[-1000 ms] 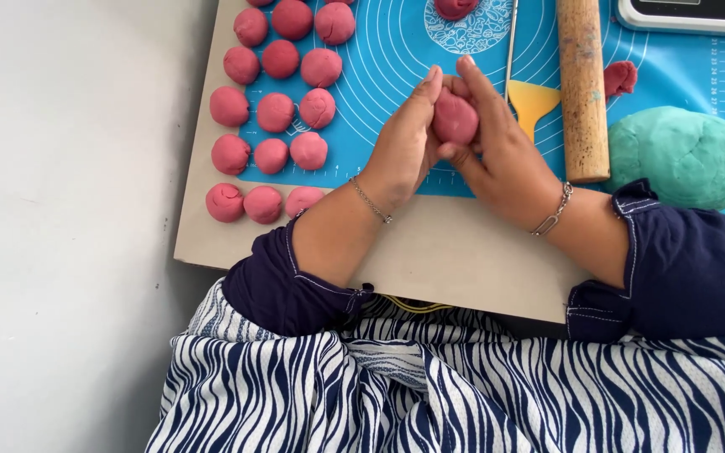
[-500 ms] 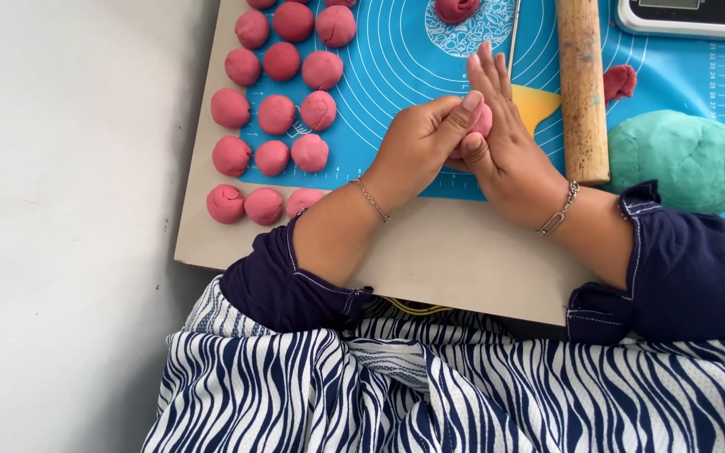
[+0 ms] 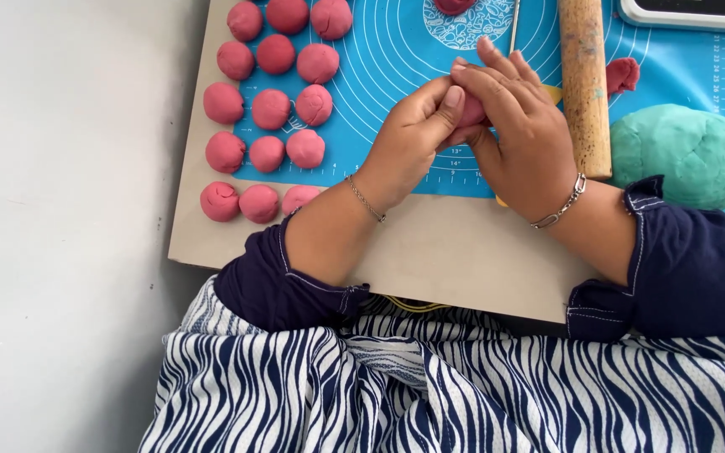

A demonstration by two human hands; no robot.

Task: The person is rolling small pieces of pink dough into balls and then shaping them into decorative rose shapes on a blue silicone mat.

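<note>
Seen from above, left to right:

Pink balls (image 3: 272, 109): about a dozen rolled dough balls in rows of three – most on the left part of the blue mat, the nearest row resting on the bare board.
Board (image 3: 455, 252): a beige slab on the counter, carrying the mat.
Blue mat (image 3: 379, 59): printed with rings and a ruler edge.
Left hand (image 3: 409, 143): curled over the mat's near edge, thumb and fingers pressed against a piece of pink dough – closed on it from the left.
Pink dough piece (image 3: 472, 111): held above the mat between both hands, only a sliver showing between the fingers.
Right hand (image 3: 513, 126): cupped over the piece from the right, fingers laid across its top, touching the left hand's fingertips; a chain bracelet sits at the wrist.
Rolling pin (image 3: 585, 84): wooden, lying lengthwise just beside the right hand.
Small pink scrap (image 3: 621, 74): on the mat right of the pin.
Green dough lump (image 3: 681, 155): large, at the mat's right edge, near the right sleeve.
</note>
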